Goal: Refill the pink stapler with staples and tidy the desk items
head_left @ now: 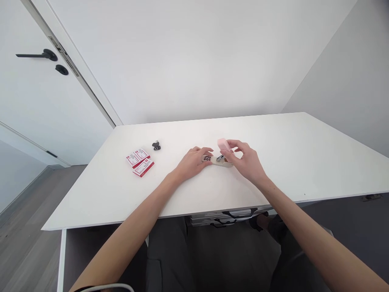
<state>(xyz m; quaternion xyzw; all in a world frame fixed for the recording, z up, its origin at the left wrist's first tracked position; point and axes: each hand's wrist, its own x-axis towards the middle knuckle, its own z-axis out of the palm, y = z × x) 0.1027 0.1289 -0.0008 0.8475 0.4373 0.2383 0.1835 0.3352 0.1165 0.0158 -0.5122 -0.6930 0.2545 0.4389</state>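
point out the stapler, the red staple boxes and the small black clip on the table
stapler (219, 159): head view, on the metal middle between the hands
red staple boxes (140, 162): head view, on the middle of the pile
small black clip (156, 145): head view, on its body

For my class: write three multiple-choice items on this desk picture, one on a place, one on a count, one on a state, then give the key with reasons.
1. Where do the red-and-white boxes lie from the stapler?
A left
B right
C on top of it

2. How many red-and-white boxes are there?
A one
B two
C five

3. The stapler's pink top is
A shut flat
B lifted open
C lying apart by the door

Key: 1 A, they lie left of the left hand. 2 B, two lie together. 3 B, the right hand holds the top raised over the base.
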